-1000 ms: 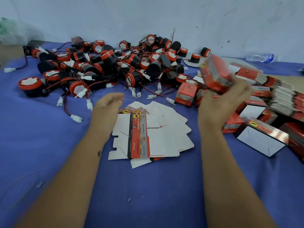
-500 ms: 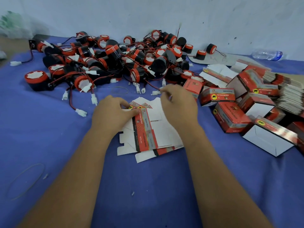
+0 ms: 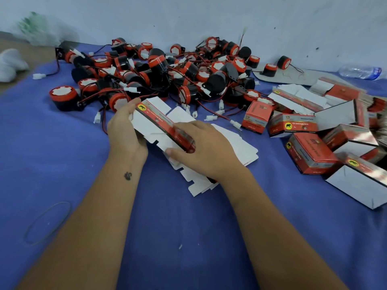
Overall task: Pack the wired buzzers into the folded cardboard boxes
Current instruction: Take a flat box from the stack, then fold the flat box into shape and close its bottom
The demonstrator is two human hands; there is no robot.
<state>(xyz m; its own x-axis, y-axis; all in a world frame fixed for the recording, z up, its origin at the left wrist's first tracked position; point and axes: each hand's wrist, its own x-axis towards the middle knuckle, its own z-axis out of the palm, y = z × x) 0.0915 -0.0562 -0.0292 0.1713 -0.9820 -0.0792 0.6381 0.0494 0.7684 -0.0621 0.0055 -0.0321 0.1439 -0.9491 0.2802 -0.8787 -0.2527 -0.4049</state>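
- A thin rubber band (image 3: 47, 222) lies flat on the blue surface (image 3: 188, 237), far to the left and near the bottom.
- A white plastic bag (image 3: 10, 63) sits at the far left edge, a bit blurry.
- A big heap of wired buzzers (image 3: 159, 72) lies at the back of the surface. They are black and red, with red and black wires and small white plugs.
- The left hand (image 3: 125, 130) holds the left end of a flat box (image 3: 159, 126). Its fingers curl over the far edge of the card.
- The flat box is white with a red and black strip. It is lifted a little and tilted over a pile of flat boxes (image 3: 219, 155) lying on the surface.
- The right hand (image 3: 203, 149) grips the right end of the flat box. Its thumb is under the card and its fingers lie on top.
- Folded boxes (image 3: 310, 151) stand and lie in a group to the right of the hands. Some are closed and some are open.
- A clear water bottle (image 3: 360, 72) lies on its side at the far right, by the wall (image 3: 209, 17).
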